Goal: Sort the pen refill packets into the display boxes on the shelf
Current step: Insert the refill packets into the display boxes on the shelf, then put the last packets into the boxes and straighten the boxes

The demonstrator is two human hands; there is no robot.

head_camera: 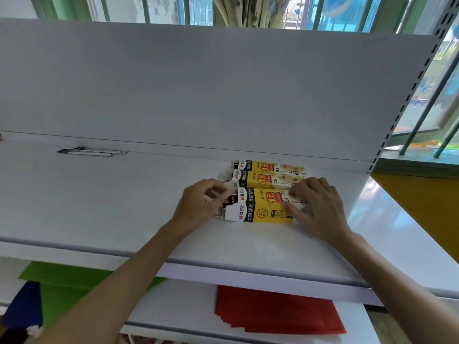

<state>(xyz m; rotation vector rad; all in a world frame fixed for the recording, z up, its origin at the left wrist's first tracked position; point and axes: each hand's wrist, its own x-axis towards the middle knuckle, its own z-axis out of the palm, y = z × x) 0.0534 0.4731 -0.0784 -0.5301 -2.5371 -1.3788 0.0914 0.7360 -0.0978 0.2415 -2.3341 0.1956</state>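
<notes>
Three yellow, white and black display boxes lie side by side on the white shelf (pixel 104 199). The nearest box (pixel 260 207) is between my hands. My left hand (pixel 201 202) pinches the open flap end at the box's left. My right hand (pixel 315 204) holds the box's right end, fingers curled over its top. The middle box (pixel 258 180) and the far box (pixel 267 167) sit just behind, partly covered by my right hand. A few pen refill packets (pixel 92 151) lie flat near the shelf's back left.
The shelf's white back panel (pixel 198 90) rises behind the boxes, with a slotted upright (pixel 407 95) at the right. On the lower shelf lie red paper sheets (pixel 273 311) and green sheets (pixel 62 281). Barred windows stand beyond.
</notes>
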